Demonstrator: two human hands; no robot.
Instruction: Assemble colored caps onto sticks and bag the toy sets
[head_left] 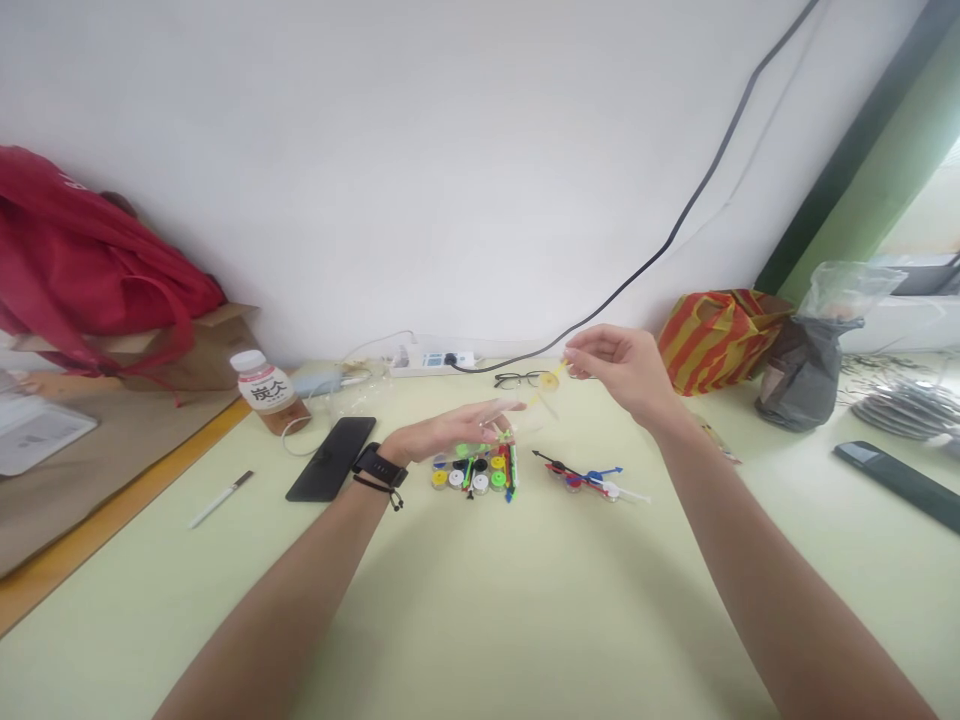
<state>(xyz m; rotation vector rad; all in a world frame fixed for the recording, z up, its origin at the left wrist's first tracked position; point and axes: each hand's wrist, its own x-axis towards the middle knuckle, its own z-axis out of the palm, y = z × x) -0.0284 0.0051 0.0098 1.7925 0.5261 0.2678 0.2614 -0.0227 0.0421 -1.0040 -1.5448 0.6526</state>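
Observation:
My right hand [619, 370] is raised above the table, thumb and fingertips pinched on one end of a yellow arrow spinner [550, 382] with a round disc in its middle. The spinner slants down toward my left hand [454, 430], whose fingers are closed around something clear and blurred that I cannot make out. Beneath my left hand lies a cluster of small round discs [480, 482] in white, yellow, green and black, with coloured arrow pieces [512, 470] beside them. To their right, a small pile of arrow spinners [592, 478] in black, red, blue and white rests on the table.
Left of my hands are a black phone [330, 460], a pen [221, 500] and a drink bottle [268, 392]. Glasses [516, 379] and a power strip [427, 362] sit near the wall. A striped bag [720, 335], grey bag [802, 370] and dark case [900, 485] are at right.

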